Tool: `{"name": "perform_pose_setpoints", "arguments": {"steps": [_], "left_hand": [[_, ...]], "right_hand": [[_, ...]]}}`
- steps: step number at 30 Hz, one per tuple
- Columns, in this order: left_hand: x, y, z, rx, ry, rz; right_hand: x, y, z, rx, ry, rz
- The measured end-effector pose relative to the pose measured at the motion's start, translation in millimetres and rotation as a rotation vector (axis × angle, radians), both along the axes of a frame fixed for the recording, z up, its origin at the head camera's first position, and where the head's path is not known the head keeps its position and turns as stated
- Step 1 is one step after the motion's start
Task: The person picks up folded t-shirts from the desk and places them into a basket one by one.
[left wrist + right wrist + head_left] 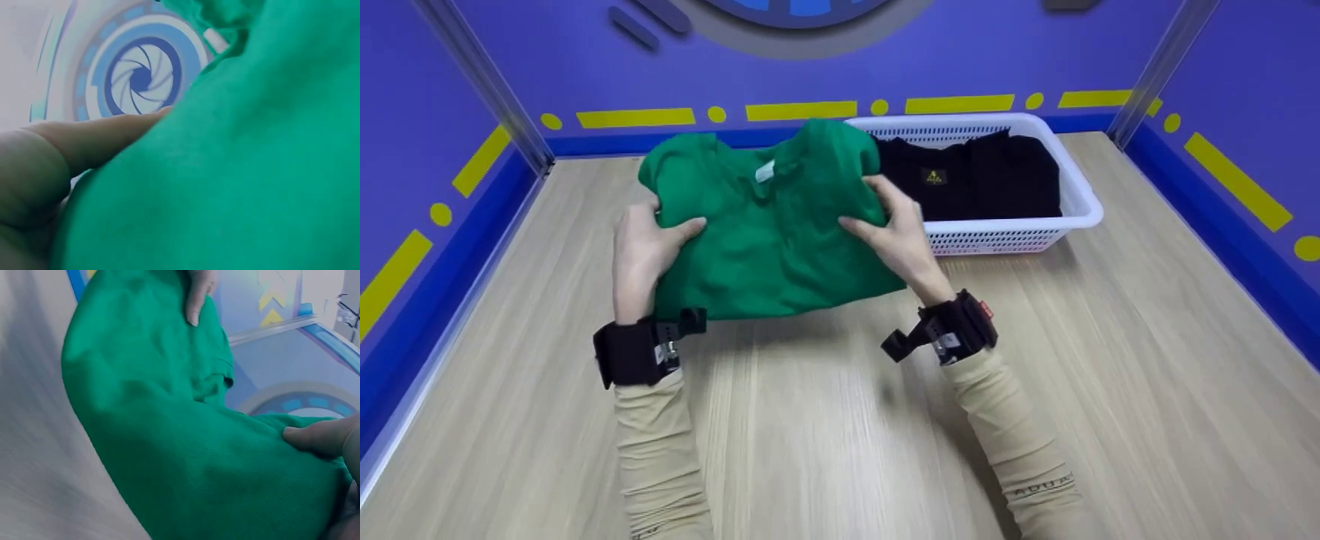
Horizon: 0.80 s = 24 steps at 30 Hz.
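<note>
A folded green shirt (765, 247) with a white neck label is held up in front of me, its lower edge raised over the table. My left hand (641, 244) grips its left side, thumb on the front and the other fingers behind the cloth. On the opposite side my right hand (898, 232) pinches the shirt the same way. The left wrist view is mostly filled by the green cloth (225, 169), with the thumb lying along it. In the right wrist view both thumbs press on the green cloth (169, 439).
Behind and right of the shirt stands a white plastic basket (1084, 206) with a folded black garment (1012, 180) in it. The wood-grain table (810, 435) is bounded by blue-purple panels (997, 52) at the back and sides.
</note>
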State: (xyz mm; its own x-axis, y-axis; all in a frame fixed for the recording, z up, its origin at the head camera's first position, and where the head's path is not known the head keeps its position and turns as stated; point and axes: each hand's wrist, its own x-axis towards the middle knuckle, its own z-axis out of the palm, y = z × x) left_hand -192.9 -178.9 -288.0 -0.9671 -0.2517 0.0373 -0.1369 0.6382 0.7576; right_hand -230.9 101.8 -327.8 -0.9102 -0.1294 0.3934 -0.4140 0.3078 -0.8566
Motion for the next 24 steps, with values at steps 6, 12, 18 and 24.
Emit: {"name": "perform_pose_setpoints", "arguments": {"steps": [6, 12, 18, 24], "left_hand": [[3.3, 12.8, 5.4, 0.078, 0.165, -0.039], [-0.5, 26.0, 1.9, 0.131, 0.351, -0.045], [-3.6, 40.0, -0.9, 0.185, 0.486, -0.065], [-5.1, 52.7, -2.7, 0.238, 0.573, -0.106]], "right_hand": [[1.6, 24, 16.8, -0.073, 0.018, -0.005], [1.9, 44, 24.9, -0.158, 0.044, 0.013], [4.3, 63, 31.4, -0.218, 0.073, 0.001], [6.5, 79, 35.0, -0.238, 0.115, -0.019]]}}
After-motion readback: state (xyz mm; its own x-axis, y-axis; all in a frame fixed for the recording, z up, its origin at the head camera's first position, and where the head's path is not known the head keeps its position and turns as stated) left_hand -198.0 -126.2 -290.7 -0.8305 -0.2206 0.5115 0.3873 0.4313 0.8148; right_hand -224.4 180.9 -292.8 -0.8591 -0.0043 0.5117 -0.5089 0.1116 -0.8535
